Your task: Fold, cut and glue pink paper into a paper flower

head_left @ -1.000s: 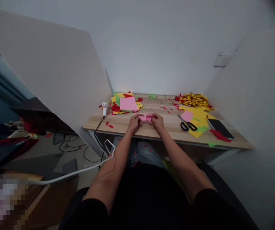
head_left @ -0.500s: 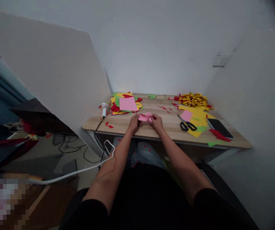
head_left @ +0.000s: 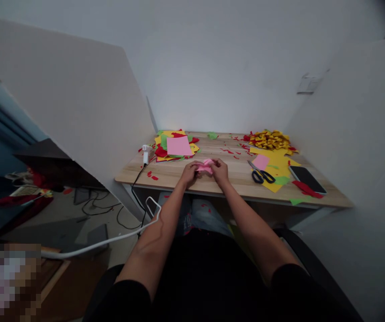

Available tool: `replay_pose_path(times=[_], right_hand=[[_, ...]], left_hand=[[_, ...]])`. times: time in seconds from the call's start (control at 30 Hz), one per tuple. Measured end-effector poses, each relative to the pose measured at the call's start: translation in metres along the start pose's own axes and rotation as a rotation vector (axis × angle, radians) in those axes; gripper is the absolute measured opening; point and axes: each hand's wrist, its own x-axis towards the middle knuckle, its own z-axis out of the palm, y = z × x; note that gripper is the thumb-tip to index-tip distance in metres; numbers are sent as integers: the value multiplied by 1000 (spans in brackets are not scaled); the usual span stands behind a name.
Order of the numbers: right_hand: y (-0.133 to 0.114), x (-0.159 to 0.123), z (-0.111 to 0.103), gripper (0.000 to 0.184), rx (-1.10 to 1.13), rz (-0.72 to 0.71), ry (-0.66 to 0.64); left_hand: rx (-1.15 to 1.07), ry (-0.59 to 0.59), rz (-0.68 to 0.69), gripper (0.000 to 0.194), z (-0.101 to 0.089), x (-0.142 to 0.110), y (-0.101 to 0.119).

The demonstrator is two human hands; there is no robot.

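Note:
Between my hands, close over the front of the table, is a small creased piece of pink paper [head_left: 205,167]. My left hand [head_left: 190,173] pinches its left end, and my right hand [head_left: 220,171] grips the right end. The paper looks folded or gathered, though fingers cover part of it. Beyond my left hand lies a flat pink sheet [head_left: 178,146] on a heap of red, yellow and green paper [head_left: 161,151]. To the right of my right hand, dark-handled scissors [head_left: 262,175] rest partly open beside a smaller pink piece [head_left: 260,161].
Yellow paper [head_left: 281,165] lies at the right below a pile of crumpled yellow pieces [head_left: 271,140]. A phone [head_left: 308,179] sits near the right edge with a red scrap [head_left: 307,189]. A white plug with its cable [head_left: 146,154] stands at left. Red bits dot the wooden table [head_left: 165,172].
The pink paper has changed shape between my fingers and looks more bunched. My left fingers have shifted slightly along it; the things on the table stay put.

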Motion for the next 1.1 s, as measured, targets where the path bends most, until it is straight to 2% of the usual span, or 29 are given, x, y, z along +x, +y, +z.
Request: replay_pose_path(times=[0.23, 0.57, 0.87, 1.1], right_hand=[[-1, -2, 2, 29, -12, 19, -19], [-1, -4, 4, 30, -40, 21, -65], [-7, -2, -2, 30, -93, -72, 4], [-13, -5, -5, 30, -98, -87, 109]], left_hand=[[26, -5, -45, 34, -3, 2, -1], [35, 1, -30, 31, 1, -4, 7], [-29, 100, -3, 34, 5, -4, 5], [-97, 201, 23, 37, -3, -4, 9]])
